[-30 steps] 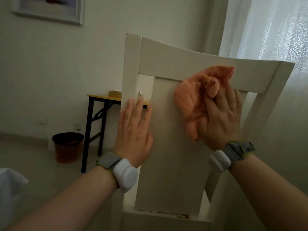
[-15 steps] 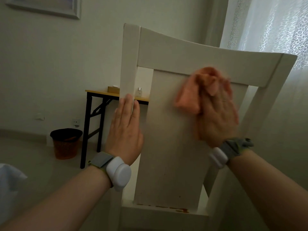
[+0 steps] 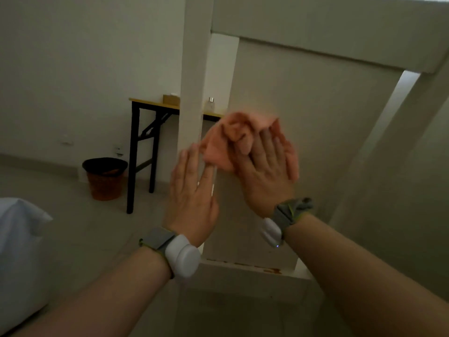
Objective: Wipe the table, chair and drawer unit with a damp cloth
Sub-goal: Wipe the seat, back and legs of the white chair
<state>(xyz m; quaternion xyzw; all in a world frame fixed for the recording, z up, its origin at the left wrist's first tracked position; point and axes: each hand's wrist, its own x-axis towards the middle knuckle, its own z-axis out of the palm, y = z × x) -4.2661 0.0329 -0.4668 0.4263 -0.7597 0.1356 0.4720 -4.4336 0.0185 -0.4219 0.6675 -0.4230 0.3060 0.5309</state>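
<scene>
A white wooden chair fills the view, seen from behind, with its wide back panel [image 3: 315, 142] in front of me. My right hand [image 3: 264, 176] presses a bunched orange cloth [image 3: 233, 135] flat against the lower left part of that panel, fingers straight and blurred by motion. The cloth sticks out above and on both sides of the fingers. My left hand [image 3: 192, 195] lies flat with straight fingers against the chair's left post [image 3: 194, 69], just left of the cloth.
Behind the chair stands a folding table [image 3: 150, 104] with a yellow top and black legs, carrying a small box and a bottle. An orange bin with a black liner [image 3: 104, 178] sits beside it on the floor. White bedding [image 3: 17, 239] lies at the lower left.
My right hand has swept the cloth down and left across the back panel, close to my left hand. The view has dropped, so the chair's top rail sits near the frame's top.
</scene>
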